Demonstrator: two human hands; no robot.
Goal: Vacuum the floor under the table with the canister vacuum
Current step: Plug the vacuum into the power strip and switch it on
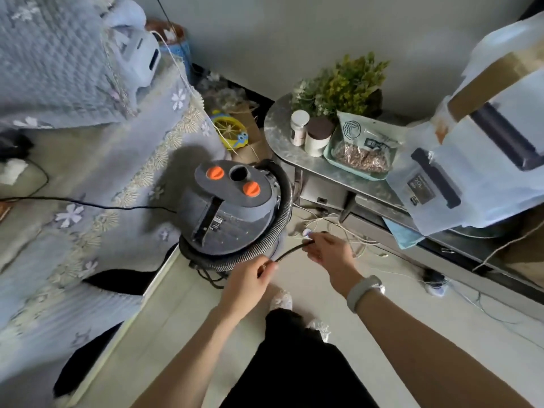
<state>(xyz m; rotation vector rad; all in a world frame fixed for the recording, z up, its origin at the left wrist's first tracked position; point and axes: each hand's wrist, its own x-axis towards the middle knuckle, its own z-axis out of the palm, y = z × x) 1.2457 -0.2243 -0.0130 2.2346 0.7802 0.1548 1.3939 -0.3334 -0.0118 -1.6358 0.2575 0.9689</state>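
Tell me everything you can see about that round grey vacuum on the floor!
The canister vacuum is a round, dark grey drum that looks like plastic, standing upright on the floor beside the bed. Its flat top has two orange knobs and an open round hole. A black handle strip runs down its top. A ribbed grey hose curls round its right side and front. A black cord, stretched between the left hand and right hand, passes just in front of it.

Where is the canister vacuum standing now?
In the head view the canister vacuum stands on the floor at centre, between the bed's floral cover on the left and the low grey table on the right.
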